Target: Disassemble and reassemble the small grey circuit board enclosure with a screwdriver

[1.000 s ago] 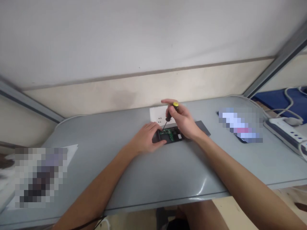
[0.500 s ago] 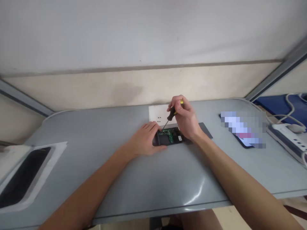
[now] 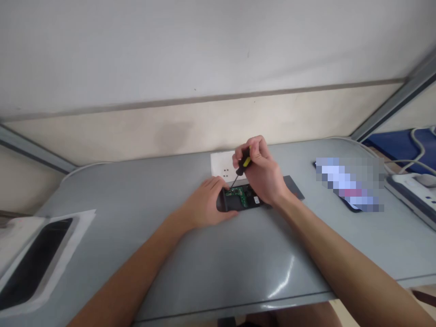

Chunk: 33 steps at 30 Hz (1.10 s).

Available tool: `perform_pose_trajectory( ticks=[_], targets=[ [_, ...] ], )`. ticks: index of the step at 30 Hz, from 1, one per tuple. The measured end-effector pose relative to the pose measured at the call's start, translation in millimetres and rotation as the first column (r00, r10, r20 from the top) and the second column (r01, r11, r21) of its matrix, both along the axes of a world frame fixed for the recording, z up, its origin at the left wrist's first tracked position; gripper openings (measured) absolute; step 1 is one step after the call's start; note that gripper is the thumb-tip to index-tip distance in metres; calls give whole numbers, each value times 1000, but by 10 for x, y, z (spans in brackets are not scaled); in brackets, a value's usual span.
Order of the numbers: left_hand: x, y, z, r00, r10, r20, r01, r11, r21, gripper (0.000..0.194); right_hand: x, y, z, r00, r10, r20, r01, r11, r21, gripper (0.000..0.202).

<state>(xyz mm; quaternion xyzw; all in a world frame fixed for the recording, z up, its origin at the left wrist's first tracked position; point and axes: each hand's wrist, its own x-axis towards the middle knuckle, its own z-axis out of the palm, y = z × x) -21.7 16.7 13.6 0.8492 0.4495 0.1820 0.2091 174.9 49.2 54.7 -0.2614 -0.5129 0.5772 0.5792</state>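
A black device (image 3: 234,203) with a green circuit board (image 3: 243,195) showing lies open on the grey table. My left hand (image 3: 207,203) grips its left end, fingers at the far edge and thumb at the near edge. In my right hand (image 3: 260,170) is a black and yellow screwdriver (image 3: 243,163), tilted, its tip at the upper left part of the board. Behind the device is a white sheet (image 3: 219,162) with several small dark screws on it. A dark grey flat panel (image 3: 293,187) lies to the right, partly under my right hand.
A phone with a blurred-out screen (image 3: 347,186) lies to the right, beside a white power strip (image 3: 413,195). At the far left a black tablet-like object (image 3: 36,261) rests on white paper (image 3: 80,222). A wall stands behind the table (image 3: 211,268).
My right hand's grip on the screwdriver has shifted slightly, and the handle has turned and sits a little lower. The camera view has moved slightly. My left hand stays on the device.
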Motion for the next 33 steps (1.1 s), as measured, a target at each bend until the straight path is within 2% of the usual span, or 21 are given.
perform_pose_trajectory(
  ticks=[4,11,17,20,25,33],
  targets=[
    [1,-2,11,1000,-11,3,11,1000,-9,50,32,39,-6,998,69,1,-69,997,21,32],
    [19,-15,54,1000,1,-13,-1,1000,-17,50,-53,-43,42,982,71,-177,-86,993,-83,34],
    [9,-10,15,1000,-4,6,4,1000,14,50,2,1,18,988,79,-131,-84,996,-33,31],
    [13,-12,17,1000,-8,3,8,1000,7,48,5,30,-2,989,98,-115,-104,993,-48,37],
    [27,-13,26,1000,2,13,-2,1000,1,49,-38,-16,8,985,43,-165,-58,995,-86,44],
    [44,-4,42,1000,1,-15,-1,1000,7,48,6,-10,24,997,20,-80,-24,998,-52,39]
  ],
)
